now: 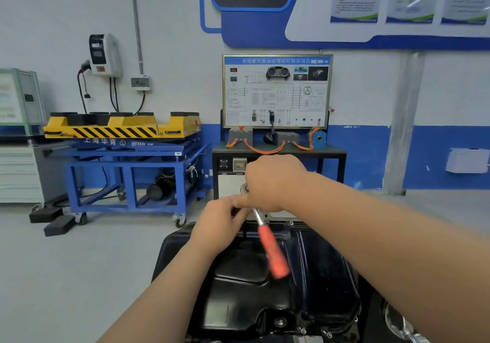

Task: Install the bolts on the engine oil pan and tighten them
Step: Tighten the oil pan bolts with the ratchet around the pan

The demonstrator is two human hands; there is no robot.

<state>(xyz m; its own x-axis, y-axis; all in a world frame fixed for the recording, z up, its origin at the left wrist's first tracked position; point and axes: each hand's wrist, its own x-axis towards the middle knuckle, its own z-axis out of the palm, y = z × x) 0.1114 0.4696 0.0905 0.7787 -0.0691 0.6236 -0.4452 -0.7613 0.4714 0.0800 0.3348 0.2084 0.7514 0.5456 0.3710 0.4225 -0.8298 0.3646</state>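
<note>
A black engine oil pan (318, 271) fills the lower middle, its flange facing up with bolts (302, 330) along the near edge and more bolts (291, 222) at the far edge. A ratchet wrench with an orange handle (273, 252) slants over the pan, its metal head (244, 187) at the far rim. My right hand (273, 183) is curled around the wrench's head end. My left hand (220, 223) pinches something small just below that head; what it holds is hidden by the fingers. The handle is blurred.
Beyond the pan stands a black training bench (278, 151) with a wiring panel and orange cables. To the left is a blue wheeled stand (127, 175) carrying a yellow lift platform (119, 128). Black blocks (57, 224) lie on the grey floor. A grey drawer cabinet (18, 173) is far left.
</note>
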